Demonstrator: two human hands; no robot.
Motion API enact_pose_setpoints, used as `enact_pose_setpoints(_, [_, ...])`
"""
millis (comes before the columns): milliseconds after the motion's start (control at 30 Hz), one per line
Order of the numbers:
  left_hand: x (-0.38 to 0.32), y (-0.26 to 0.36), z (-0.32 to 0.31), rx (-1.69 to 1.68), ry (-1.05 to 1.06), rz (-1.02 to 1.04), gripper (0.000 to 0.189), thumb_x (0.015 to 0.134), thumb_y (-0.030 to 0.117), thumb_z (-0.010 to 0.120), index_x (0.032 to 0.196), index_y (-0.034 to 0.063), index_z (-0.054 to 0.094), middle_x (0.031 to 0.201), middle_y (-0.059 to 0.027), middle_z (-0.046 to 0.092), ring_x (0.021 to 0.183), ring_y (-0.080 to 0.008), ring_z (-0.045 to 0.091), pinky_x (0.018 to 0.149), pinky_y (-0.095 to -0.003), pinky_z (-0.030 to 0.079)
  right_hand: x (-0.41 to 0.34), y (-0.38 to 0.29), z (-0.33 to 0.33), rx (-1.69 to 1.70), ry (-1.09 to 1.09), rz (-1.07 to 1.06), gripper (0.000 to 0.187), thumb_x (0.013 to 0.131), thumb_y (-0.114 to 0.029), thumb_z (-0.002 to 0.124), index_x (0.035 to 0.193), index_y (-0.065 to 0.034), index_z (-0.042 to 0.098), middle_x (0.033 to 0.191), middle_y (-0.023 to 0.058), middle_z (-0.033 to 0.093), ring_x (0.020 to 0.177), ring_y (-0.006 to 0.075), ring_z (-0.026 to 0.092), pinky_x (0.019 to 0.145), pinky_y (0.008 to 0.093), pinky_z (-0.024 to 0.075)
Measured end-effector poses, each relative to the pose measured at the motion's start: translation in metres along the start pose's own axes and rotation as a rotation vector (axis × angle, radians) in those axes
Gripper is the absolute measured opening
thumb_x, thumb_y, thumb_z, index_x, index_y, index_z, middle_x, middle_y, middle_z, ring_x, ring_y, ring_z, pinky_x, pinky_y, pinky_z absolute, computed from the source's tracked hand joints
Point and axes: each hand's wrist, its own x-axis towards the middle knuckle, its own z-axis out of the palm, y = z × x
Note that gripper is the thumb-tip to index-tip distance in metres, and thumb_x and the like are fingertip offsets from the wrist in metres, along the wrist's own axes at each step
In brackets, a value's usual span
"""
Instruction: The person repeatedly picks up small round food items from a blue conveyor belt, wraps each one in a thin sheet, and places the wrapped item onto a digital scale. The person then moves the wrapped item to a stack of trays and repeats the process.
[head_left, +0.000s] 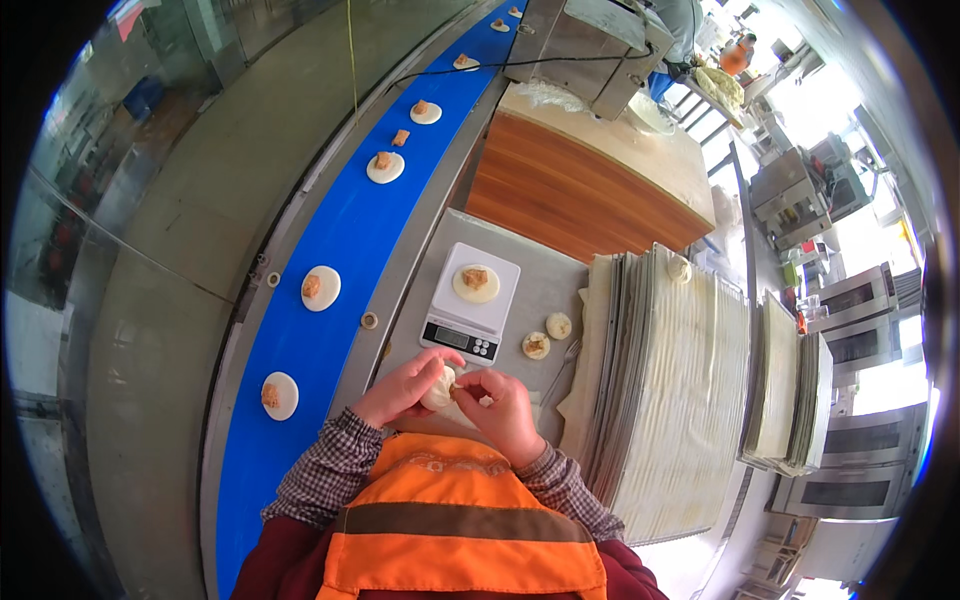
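Observation:
A dough bun (437, 393) with some filling showing at its opening rests in my left hand (405, 386). The fingers of my right hand (499, 409) pinch the dough at that opening. Just beyond my hands stands a white digital kitchen scale (448, 296). On its platform lies a flat dough round (486, 295) topped with a lump of filling (475, 279). Right of the scale sit two small dough pieces, one with brown filling showing (535, 346) and a paler one (559, 325). A fork (568, 358) lies near them.
At left runs a blue conveyor belt (341, 247) carrying several dough rounds with filling. Stacked cloth-covered trays (675, 405) rise on the right, with one bun (679, 270) on top. Beyond are a wooden-sided table (555, 187) and a steel machine (577, 49). A person (739, 54) is farther off.

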Motion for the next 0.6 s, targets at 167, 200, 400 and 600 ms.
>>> enact_pose_setpoints(167, [0.002,-0.015,-0.009,0.05,-0.017,0.028,0.052,0.096,0.056,0.04,0.105,0.0079,0.058,0.074,0.0042,0.051,0.059,-0.0023,0.044,0.048,-0.0178,0.034,0.004,-0.002,-0.004,-0.278,0.036,-0.46,0.018,0.076,-0.003,0.068,0.093,-0.0023,0.063,0.08,0.0121,0.065,0.068,0.0218,0.064,0.061,0.0297,0.0508])
enact_pose_setpoints(200, [0.003,-0.02,-0.012,0.028,-0.025,0.012,0.052,0.096,0.056,0.041,0.106,0.0081,0.058,0.075,0.004,0.052,0.059,-0.0027,0.044,0.049,-0.0181,0.035,0.003,-0.006,-0.004,-0.263,0.041,-0.457,0.019,0.075,-0.003,0.068,0.093,-0.0026,0.063,0.08,0.0121,0.065,0.068,0.0215,0.064,0.061,0.0295,0.0508])
enact_pose_setpoints(400, [0.008,-0.029,-0.006,0.158,0.033,0.334,0.049,0.097,0.052,0.042,0.103,0.0065,0.058,0.077,0.0017,0.058,0.061,-0.006,0.051,0.056,-0.0213,0.043,-0.005,-0.011,0.0,-0.035,-0.038,-0.022,0.021,0.075,-0.004,0.069,0.095,-0.0031,0.062,0.081,0.0122,0.065,0.068,0.0206,0.064,0.06,0.0291,0.0505])
enact_pose_setpoints(600, [-0.001,-0.021,-0.004,0.208,0.056,0.199,0.046,0.098,0.049,0.043,0.097,0.0057,0.059,0.073,-0.0002,0.059,0.063,-0.0084,0.056,0.06,-0.0226,0.047,-0.005,-0.01,-0.001,-0.308,0.001,-0.377,0.019,0.076,-0.005,0.067,0.094,-0.0044,0.063,0.077,0.0116,0.064,0.068,0.0283,0.062,0.059,0.0371,0.0499])
